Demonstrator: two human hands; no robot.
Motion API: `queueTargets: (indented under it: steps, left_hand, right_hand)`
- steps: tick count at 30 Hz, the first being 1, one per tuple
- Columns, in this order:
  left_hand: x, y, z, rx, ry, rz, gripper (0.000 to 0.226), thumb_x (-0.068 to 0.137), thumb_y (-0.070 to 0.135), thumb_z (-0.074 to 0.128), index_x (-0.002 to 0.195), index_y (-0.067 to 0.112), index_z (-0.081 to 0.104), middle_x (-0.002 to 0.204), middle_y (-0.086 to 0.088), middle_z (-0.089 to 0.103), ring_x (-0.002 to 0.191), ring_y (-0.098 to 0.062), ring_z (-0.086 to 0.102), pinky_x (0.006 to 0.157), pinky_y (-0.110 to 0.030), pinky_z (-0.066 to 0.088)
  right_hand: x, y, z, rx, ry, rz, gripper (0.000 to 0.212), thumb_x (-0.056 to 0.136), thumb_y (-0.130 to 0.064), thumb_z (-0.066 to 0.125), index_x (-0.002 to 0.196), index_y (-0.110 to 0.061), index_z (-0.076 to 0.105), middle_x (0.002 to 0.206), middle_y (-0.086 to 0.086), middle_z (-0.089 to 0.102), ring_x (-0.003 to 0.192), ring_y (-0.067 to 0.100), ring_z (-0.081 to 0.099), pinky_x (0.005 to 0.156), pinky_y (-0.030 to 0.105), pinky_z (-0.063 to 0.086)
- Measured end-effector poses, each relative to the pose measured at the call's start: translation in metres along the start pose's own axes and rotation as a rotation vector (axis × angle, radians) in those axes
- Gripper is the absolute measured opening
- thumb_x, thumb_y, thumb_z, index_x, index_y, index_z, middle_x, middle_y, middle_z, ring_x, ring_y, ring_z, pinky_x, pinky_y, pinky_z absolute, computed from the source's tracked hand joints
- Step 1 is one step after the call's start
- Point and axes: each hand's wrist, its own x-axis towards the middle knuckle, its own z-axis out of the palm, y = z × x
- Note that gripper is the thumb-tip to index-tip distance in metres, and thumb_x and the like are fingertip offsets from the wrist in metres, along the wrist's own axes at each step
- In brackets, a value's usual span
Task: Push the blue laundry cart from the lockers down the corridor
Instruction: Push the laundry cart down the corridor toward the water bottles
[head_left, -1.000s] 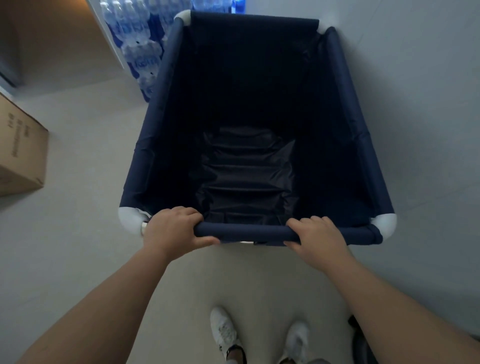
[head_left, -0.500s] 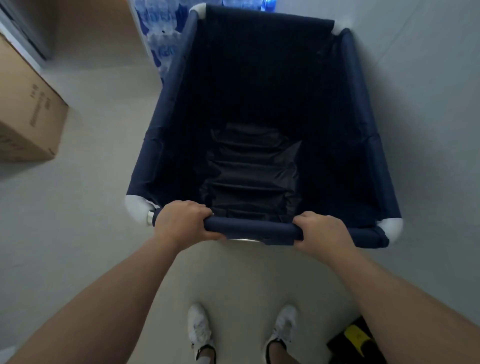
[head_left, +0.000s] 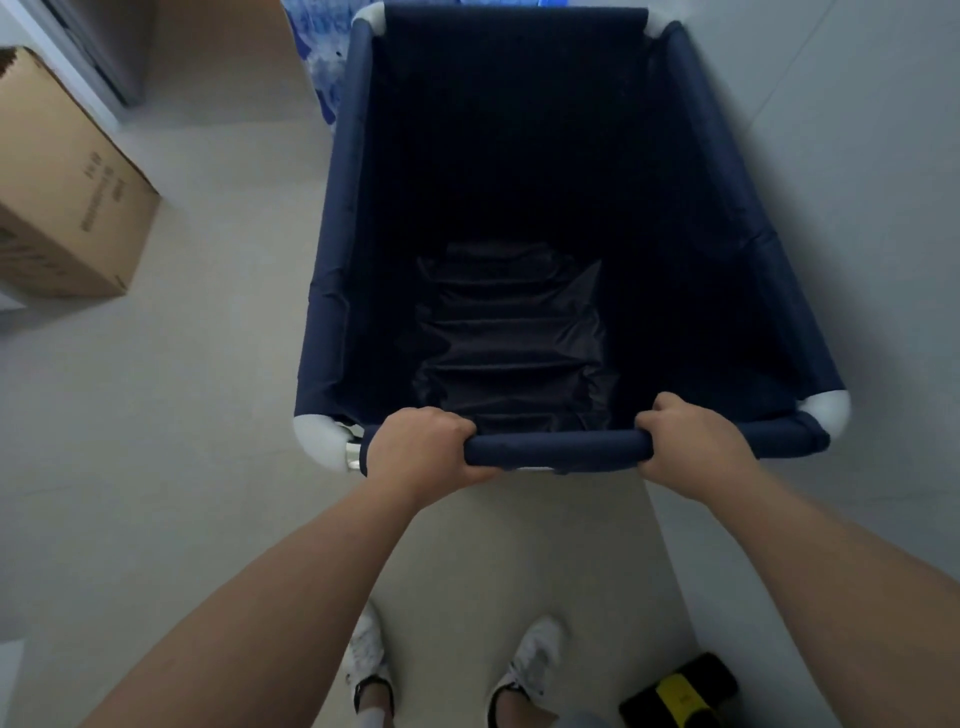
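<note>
The blue laundry cart (head_left: 337, 270) fills the middle of the head view, a dark navy fabric bin with white corner joints and nothing visible inside. Its padded near rail runs across in front of me. My left hand (head_left: 415, 449) is wrapped around the left part of that rail. My right hand (head_left: 691, 439) grips the rail toward the right corner. Both forearms reach forward from the bottom of the frame.
A brown cardboard box (head_left: 67, 192) stands on the floor to the left. Packs of water bottles (head_left: 324, 57) sit just past the cart's far left corner. A black and yellow object (head_left: 680, 691) lies at bottom right beside my white shoes (head_left: 530, 660). A pale wall (head_left: 857, 156) runs along the right.
The cart has rolled forward: the cardboard box has slid nearer and lower on the left, and the water bottles have drawn close to the cart's far corner. My feet have stepped along.
</note>
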Motion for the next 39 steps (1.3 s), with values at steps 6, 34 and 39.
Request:
queueTargets:
  steps: [6,34,39]
  left_hand:
    - [0.012,0.007,0.002,0.0,0.017,0.0,0.06,0.068,0.091,0.039,0.076,0.035,0.059,0.072,0.016,0.061,0.071,-0.01,0.061,0.06,-0.031,0.043]
    - [0.028,0.016,-0.001,-0.022,-0.188,-0.046,0.098,0.074,0.096,0.007,0.115,0.035,0.072,0.156,0.01,0.044,0.149,-0.011,0.028,0.124,-0.046,0.015]
    - [0.032,0.055,0.004,-0.053,-0.152,-0.076,0.095,0.074,0.095,0.011,0.113,0.034,0.073,0.155,0.008,0.045,0.148,-0.012,0.03,0.123,-0.044,0.017]
  right_hand:
    - [0.012,0.015,0.002,-0.018,-0.02,-0.033,0.02,0.085,-0.04,0.059,0.095,-0.026,0.048,0.096,0.0,0.044,0.072,0.023,0.048,0.076,0.038,0.041]
    - [0.044,0.015,-0.019,-0.053,-0.234,-0.143,0.02,0.083,-0.018,0.053,0.096,-0.025,0.066,0.069,-0.007,0.049,0.063,0.016,0.05,0.055,0.03,0.039]
    - [0.042,0.048,-0.021,-0.101,-0.27,-0.147,0.011,0.083,-0.018,0.053,0.084,-0.029,0.055,0.069,-0.006,0.05,0.069,0.021,0.055,0.059,0.032,0.044]
